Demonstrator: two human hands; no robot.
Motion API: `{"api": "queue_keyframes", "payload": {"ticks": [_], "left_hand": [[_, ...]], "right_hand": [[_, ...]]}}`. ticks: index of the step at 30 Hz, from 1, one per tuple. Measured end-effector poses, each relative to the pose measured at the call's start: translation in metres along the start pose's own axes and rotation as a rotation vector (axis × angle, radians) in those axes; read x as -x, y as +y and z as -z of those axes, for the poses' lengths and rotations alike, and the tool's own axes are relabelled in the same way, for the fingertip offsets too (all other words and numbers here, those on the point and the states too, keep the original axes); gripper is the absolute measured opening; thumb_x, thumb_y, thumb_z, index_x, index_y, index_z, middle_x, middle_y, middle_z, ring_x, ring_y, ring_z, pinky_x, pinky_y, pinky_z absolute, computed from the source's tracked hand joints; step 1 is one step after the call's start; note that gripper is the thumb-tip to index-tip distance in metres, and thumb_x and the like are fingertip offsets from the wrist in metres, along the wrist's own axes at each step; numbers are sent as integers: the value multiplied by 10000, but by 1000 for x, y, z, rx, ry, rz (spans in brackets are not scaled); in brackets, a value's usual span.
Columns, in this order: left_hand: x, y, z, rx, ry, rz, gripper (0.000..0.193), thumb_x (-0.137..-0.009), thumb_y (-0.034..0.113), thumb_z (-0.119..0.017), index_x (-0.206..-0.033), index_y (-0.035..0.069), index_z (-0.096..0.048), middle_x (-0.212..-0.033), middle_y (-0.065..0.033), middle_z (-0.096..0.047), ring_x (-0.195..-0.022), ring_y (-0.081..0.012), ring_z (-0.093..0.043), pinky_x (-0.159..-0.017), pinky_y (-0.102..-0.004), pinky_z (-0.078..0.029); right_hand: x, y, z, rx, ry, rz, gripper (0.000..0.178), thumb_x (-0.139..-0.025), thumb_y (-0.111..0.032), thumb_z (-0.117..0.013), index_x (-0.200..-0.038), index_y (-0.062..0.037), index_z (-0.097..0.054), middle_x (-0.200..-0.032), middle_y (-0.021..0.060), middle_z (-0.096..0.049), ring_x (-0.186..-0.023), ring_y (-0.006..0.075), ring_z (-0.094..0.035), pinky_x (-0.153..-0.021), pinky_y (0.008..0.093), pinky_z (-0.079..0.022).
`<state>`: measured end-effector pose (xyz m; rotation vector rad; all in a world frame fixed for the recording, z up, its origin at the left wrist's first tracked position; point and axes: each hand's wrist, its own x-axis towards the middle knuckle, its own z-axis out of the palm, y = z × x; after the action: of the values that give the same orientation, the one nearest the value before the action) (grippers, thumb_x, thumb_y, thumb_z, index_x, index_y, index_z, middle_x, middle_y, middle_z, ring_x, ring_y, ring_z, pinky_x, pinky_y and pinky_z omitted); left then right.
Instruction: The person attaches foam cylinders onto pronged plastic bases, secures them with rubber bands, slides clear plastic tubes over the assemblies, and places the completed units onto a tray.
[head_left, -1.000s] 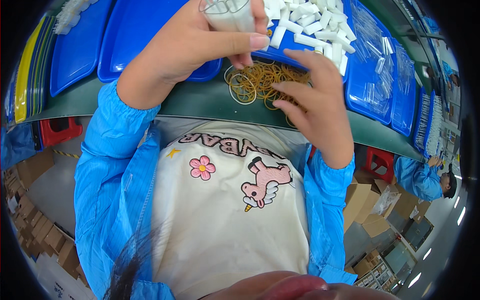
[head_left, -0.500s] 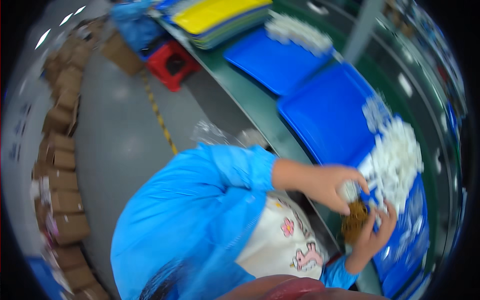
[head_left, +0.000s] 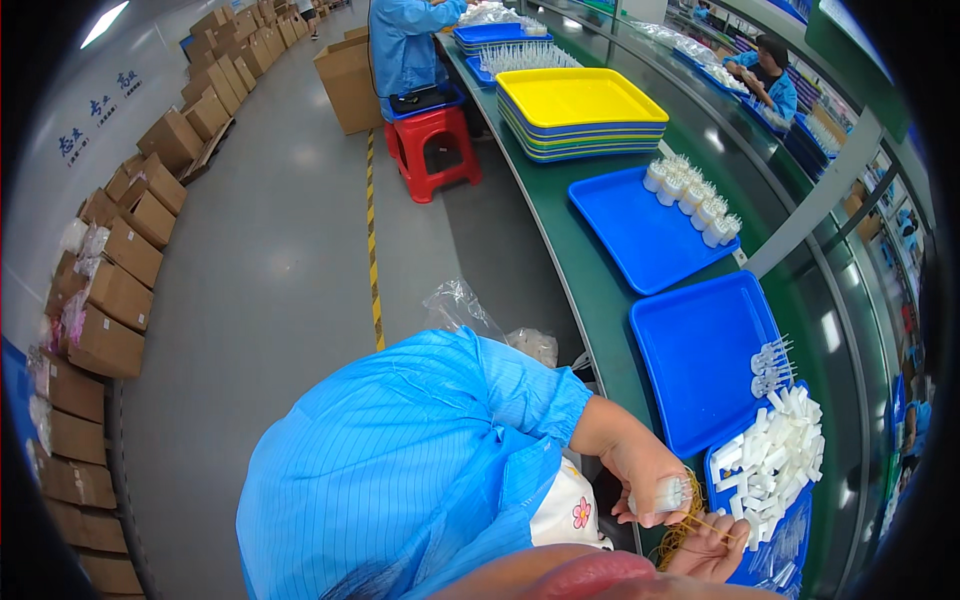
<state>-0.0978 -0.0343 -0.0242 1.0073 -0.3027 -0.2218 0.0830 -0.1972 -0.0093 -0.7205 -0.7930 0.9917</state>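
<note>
Bright overhead light, fisheye-bent edges

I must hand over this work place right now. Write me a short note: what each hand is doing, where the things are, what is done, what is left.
Left hand: holds a small bundle of white parts at the edge of the green bench.
Right hand: low beside it, fingers in the pile of tan rubber bands; whether it pinches a band I cannot tell.
Things: loose white parts heaped on the nearest blue tray; the next blue tray is mostly bare.
Done: finished bundles stand on a farther blue tray.
Left: the heap of loose parts is still large.
</note>
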Motion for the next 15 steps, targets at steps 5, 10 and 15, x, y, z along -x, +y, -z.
{"api": "queue_keyframes", "payload": {"ticks": [5, 10, 15], "left_hand": [[-6, 5, -2, -313, -137, 267, 411, -761, 80, -765, -1072, -15, -514, -806, -134, -647, -653, -226, -692, -552, -329, -582], [-15, -14, -2, -453, -27, 415, 357, -723, 92, -773, -1001, 17, -563, -754, -124, -636, -594, -188, -666, -510, -298, -565], [8, -11, -10, 63, 190, -201, 391, -718, 85, -773, -1008, 80, -510, -760, -46, -574, -564, -148, -594, -468, -275, -476]], "right_hand": [[3, -22, -62, -29, 43, -233, 147, -961, -172, -554, -951, -31, -515, -821, 96, -583, -564, 138, -475, -520, 237, -396], [-10, -58, -128, 1096, -913, -302, 238, -853, 16, -510, -1058, 45, -627, -1154, 215, -642, -1048, 403, -607, -905, 415, -485], [4, -47, -64, 717, -756, -497, 135, -855, -176, -659, -874, -45, -634, -1018, 182, -657, -882, 298, -648, -783, 368, -513]]}}
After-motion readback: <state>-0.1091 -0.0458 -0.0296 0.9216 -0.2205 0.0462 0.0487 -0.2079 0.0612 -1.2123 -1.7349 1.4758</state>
